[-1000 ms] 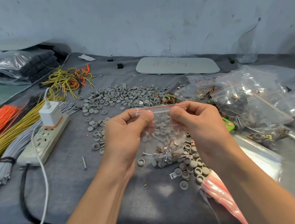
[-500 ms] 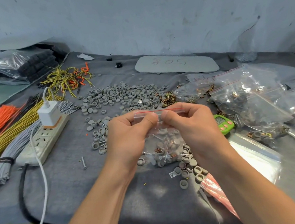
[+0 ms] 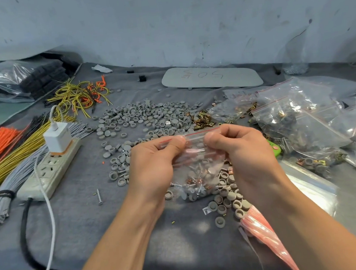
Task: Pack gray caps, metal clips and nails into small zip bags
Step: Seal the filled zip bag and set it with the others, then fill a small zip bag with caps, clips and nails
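Pinching the bag (image 3: pixel 198 163) by its red-lined top edge, my left hand (image 3: pixel 154 167) and right hand (image 3: pixel 246 151) sit close together, thumbs and forefingers curled on the zip strip. It hangs between them low over the cloth (image 3: pixel 82 225), small parts heaped in its bottom. Loose caps (image 3: pixel 139 119) spread behind it, with clips (image 3: pixel 202 119) just right of them. One nail (image 3: pixel 99 196) lies near the power strip (image 3: pixel 49 170). Filled bags (image 3: pixel 294 120) pile up on my right.

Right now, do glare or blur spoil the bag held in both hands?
Head view: even light, and the zip bag, pinched by the left hand and the right hand, is slightly soft but its contents are readable; head view, right: glare whitens the flat clear bag; head view, edges: the wide-angle lens bends the table.
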A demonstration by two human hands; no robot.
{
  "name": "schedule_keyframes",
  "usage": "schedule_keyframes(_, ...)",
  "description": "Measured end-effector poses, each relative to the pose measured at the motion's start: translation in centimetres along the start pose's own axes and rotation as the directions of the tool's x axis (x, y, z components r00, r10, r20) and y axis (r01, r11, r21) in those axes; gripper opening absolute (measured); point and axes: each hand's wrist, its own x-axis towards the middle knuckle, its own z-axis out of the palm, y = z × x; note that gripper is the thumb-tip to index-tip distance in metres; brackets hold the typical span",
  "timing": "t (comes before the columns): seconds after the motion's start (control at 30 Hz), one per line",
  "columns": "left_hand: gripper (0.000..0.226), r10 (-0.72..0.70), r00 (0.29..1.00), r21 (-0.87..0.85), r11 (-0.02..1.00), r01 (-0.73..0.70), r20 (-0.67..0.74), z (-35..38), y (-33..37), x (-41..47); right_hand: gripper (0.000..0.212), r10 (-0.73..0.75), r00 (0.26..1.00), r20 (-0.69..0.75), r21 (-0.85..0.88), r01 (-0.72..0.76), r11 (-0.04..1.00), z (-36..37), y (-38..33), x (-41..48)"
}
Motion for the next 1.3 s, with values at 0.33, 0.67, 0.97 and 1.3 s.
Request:
schedule_keyframes(0.33,0.035,0.053,0.996,-0.023,0.998,-0.051,0.076,0.1,-0.1,0.1,0.016,0.046,0.972,0.232,-0.104,-0.023,0.994,-1.8,-0.3,-0.3)
schedule_keyframes(0.67,0.032,-0.098,0.948,0.150,0.987,0.054,0.302,2.9,-1.0,0.0,0.027,-0.023,0.999,0.036,-0.165,0.029,0.986,-5.4,-0.3,-1.2)
schedule_keyframes(0.97,0.018,-0.065,0.973,0.144,0.989,0.033,0.223,10.9,-3.6,-0.1,0.023,-0.036,0.962,-0.270,-0.067,0.019,0.998,-13.0,-0.9,-0.4)
schedule_keyframes(1.3,0.057,0.283,0.796,0.499,0.655,-0.568,0.535,18.9,-7.1,-2.6,0.019,-0.161,0.831,-0.533,-0.376,-0.063,0.925,-22.1,-0.1,2.5)
